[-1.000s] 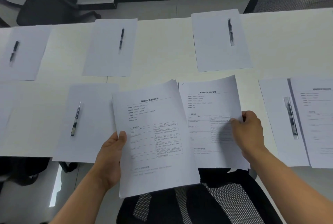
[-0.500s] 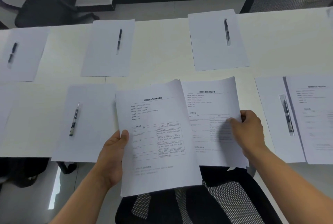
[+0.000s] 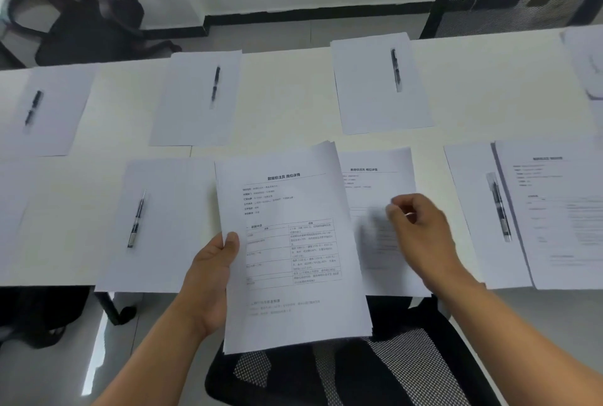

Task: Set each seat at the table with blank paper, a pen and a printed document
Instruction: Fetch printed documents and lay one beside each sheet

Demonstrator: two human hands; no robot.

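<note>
1. Step in hand: dealing out printed documents, seat by seat. The left hand (image 3: pixel 212 278) grips the stack of printed documents (image 3: pixel 293 242) by its left edge, thumb on top, held above the near table edge and a black mesh chair (image 3: pixel 359 373).
2. The right hand (image 3: pixel 421 226) hovers over a single printed sheet (image 3: pixel 378 177) lying flat on the table (image 3: pixel 287 105) at the middle near seat. Its fingers are loosely curled and motion-blurred; they seem to hold nothing, though contact with the sheet is hard to tell.
3. Progress, judged: the near-right seat already has blank paper, pen (image 3: pixel 499 210) and a printed document (image 3: pixel 554 210). The near-left seat has blank paper (image 3: pixel 156 226) and a pen (image 3: pixel 137 219) only. Three far seats each show paper and pen, no document.
4. Next move likely calls for peeling one sheet off the stack top and laying it beside the near-left pen without shifting it.
5. Look of the documents: white sheets, a heading, text lines and a table grid; thin, floppy, the stack fanned slightly at its top corner.
</note>
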